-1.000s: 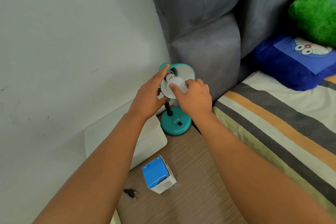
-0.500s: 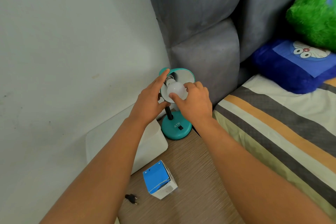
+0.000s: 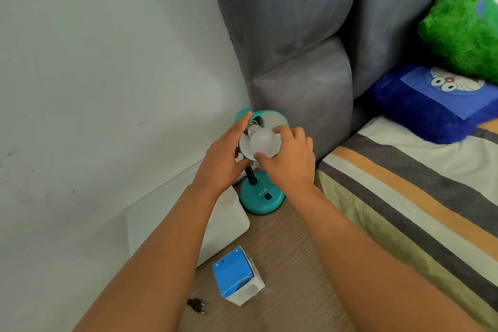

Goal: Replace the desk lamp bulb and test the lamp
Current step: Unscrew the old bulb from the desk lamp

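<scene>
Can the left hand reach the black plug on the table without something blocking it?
Probably yes. The left hand now steadies the lamp shade, so it must release first. The plug lies bare beside the blue box, nothing covering it.

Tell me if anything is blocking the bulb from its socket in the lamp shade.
Nothing visible is. The bulb sits at the socket inside the teal shade, its metal base showing at the neck. The right hand has its grip on the bulb; the left hand steadies the shade's rim.
</scene>
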A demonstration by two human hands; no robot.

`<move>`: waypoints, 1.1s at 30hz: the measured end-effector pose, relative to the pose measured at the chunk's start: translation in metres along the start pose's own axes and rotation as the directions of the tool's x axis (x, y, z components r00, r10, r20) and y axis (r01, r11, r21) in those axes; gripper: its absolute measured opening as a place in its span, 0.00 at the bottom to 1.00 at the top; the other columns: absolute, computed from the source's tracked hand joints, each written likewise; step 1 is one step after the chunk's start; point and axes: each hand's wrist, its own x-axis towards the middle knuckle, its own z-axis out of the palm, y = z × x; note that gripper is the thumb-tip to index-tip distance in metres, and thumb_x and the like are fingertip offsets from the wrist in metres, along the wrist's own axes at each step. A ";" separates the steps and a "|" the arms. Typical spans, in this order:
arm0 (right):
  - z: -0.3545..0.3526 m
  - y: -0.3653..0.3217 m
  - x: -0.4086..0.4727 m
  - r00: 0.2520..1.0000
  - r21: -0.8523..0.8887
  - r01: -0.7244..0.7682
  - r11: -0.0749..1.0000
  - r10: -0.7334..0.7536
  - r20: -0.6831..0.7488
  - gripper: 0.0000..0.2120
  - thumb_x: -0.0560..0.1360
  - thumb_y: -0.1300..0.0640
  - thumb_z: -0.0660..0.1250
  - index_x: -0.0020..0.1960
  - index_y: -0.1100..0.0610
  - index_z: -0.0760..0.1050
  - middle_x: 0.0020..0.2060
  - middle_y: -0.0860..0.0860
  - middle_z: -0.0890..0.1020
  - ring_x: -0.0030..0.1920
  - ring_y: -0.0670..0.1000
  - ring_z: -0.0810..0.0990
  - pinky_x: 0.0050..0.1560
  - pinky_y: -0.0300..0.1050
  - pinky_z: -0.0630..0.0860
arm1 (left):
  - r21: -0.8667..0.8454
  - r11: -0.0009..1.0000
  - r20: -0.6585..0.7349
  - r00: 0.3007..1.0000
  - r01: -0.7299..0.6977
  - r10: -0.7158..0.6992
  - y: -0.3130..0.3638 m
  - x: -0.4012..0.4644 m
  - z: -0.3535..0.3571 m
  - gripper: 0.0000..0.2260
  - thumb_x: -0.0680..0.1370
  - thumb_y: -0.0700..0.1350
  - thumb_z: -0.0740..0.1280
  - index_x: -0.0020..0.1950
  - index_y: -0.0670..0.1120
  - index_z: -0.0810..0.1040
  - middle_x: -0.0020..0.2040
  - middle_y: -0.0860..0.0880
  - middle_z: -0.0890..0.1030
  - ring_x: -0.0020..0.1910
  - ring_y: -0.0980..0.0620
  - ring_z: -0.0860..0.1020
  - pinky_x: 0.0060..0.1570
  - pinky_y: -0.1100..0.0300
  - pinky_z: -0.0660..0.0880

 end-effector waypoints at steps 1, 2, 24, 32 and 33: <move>-0.001 -0.001 0.001 0.999 -0.009 0.035 0.999 -0.036 -0.023 0.29 0.65 0.45 0.76 0.63 0.48 0.70 0.56 0.51 0.72 0.55 0.55 0.70 0.50 0.51 0.72 | 0.007 1.000 0.003 1.000 -0.005 0.005 0.000 0.000 0.000 0.39 0.77 0.54 0.72 0.80 0.61 0.51 0.77 0.53 0.67 0.71 0.49 0.71 0.65 0.47 0.74; -0.001 -0.002 0.001 0.998 -0.011 0.065 0.998 -0.065 -0.027 0.30 0.64 0.49 0.77 0.63 0.48 0.69 0.57 0.51 0.71 0.56 0.55 0.70 0.51 0.51 0.73 | 0.009 1.000 0.005 1.000 -0.009 0.009 0.000 0.000 0.000 0.39 0.77 0.54 0.72 0.80 0.61 0.51 0.77 0.53 0.67 0.71 0.49 0.71 0.65 0.48 0.74; -0.003 0.004 0.002 0.990 0.104 0.124 0.987 -0.130 0.060 0.28 0.65 0.53 0.76 0.62 0.50 0.71 0.57 0.51 0.69 0.54 0.56 0.71 0.53 0.48 0.73 | 0.041 0.999 -0.018 1.000 -0.019 0.019 -0.003 0.000 0.000 0.40 0.76 0.51 0.73 0.79 0.62 0.51 0.76 0.53 0.69 0.66 0.51 0.75 0.62 0.51 0.76; -0.018 0.039 -0.028 0.997 0.257 0.063 0.964 -0.074 0.035 0.27 0.65 0.47 0.77 0.60 0.46 0.71 0.55 0.45 0.70 0.51 0.49 0.76 0.51 0.50 0.78 | 0.065 0.997 -0.015 0.999 0.050 -0.049 0.007 0.000 -0.004 0.46 0.73 0.44 0.77 0.79 0.62 0.50 0.75 0.53 0.68 0.69 0.50 0.72 0.64 0.47 0.75; -0.020 0.043 -0.032 0.997 0.268 0.055 0.962 -0.069 0.042 0.26 0.65 0.47 0.77 0.60 0.46 0.71 0.55 0.45 0.70 0.50 0.48 0.76 0.50 0.49 0.79 | 0.069 0.996 -0.016 0.998 0.058 -0.057 0.008 0.000 -0.005 0.47 0.72 0.43 0.77 0.79 0.62 0.50 0.76 0.53 0.67 0.70 0.49 0.71 0.65 0.47 0.74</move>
